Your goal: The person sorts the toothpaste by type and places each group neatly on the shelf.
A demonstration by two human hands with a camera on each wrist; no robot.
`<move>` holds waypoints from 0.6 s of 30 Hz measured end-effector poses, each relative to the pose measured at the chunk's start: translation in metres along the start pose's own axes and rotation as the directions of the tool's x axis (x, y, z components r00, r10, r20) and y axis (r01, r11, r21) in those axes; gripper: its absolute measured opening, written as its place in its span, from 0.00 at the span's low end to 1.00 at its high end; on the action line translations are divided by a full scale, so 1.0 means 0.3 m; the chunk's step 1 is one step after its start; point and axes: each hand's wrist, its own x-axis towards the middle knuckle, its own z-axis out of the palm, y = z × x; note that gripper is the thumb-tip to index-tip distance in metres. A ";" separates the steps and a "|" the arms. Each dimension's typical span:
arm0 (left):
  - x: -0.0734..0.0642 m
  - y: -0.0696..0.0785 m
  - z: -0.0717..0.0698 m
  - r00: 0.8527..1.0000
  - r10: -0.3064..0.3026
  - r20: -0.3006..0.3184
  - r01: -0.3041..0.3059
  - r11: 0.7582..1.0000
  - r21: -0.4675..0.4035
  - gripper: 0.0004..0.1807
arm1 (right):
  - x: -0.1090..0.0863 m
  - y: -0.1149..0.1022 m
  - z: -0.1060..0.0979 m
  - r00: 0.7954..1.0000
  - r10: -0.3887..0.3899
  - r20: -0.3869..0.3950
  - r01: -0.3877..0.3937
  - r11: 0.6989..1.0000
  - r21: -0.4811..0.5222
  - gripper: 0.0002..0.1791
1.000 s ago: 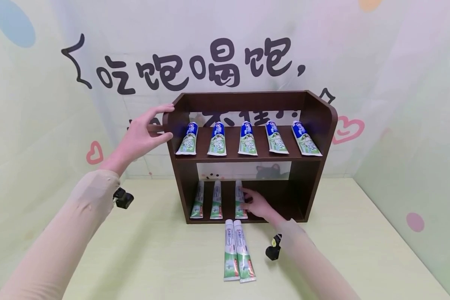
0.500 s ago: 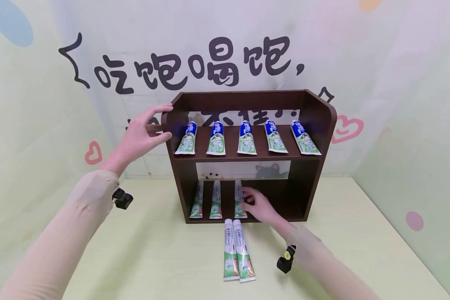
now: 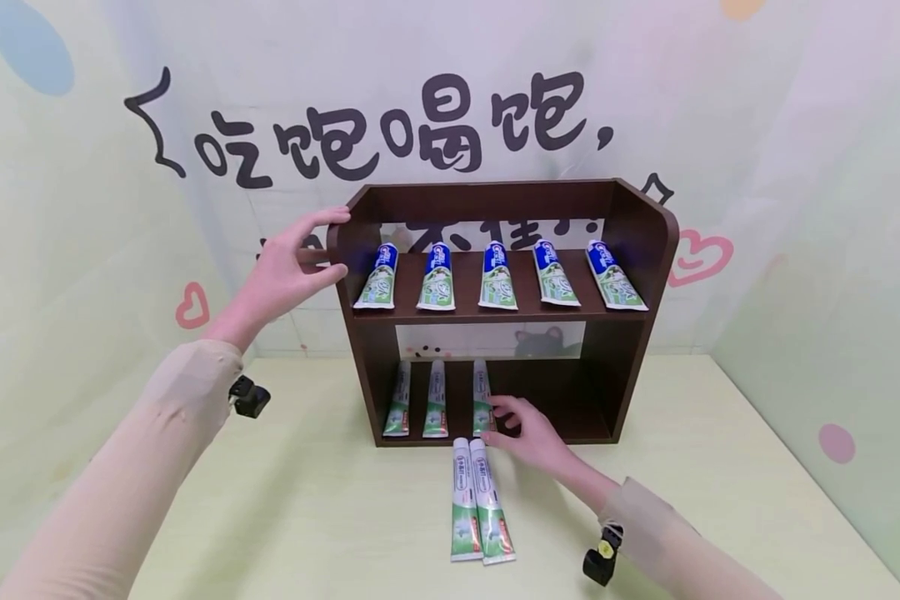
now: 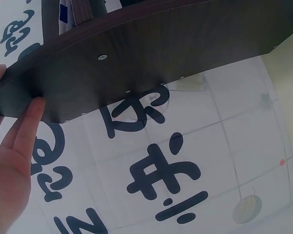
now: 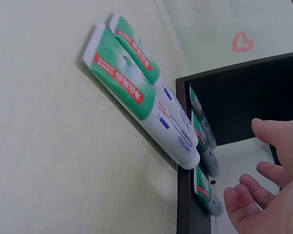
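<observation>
My left hand holds the left side panel of a dark brown two-tier shelf; in the left wrist view a finger presses its outer face. My right hand is at the lower tier's front edge, fingertips right beside a green-and-white toothpaste tube. In the right wrist view this hand has thumb and fingers spread apart, with nothing between them. Two like tubes stand further left, a middle one and a leftmost one.
Two more green-and-white tubes, a left one and a right one, lie side by side on the pale table, caps toward the shelf. Several blue-and-green toothpaste tubes line the upper tier. A printed backdrop stands behind.
My right hand has let go of the third lower tube and drawn back toward the front right. That tube stays on the lower tier. My left hand keeps its place on the shelf.
</observation>
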 end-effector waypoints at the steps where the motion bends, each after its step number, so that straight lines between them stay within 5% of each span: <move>1: 0.000 -0.001 0.000 1.000 -0.001 -0.001 0.001 1.000 -0.003 0.38 | -0.006 -0.001 0.001 1.000 0.006 0.004 -0.006 1.000 -0.002 0.29; 18: -0.001 0.003 -0.003 1.000 0.005 -0.003 -0.005 1.000 -0.011 0.38 | -0.087 0.001 0.039 0.998 0.017 0.060 -0.017 1.000 -0.002 0.32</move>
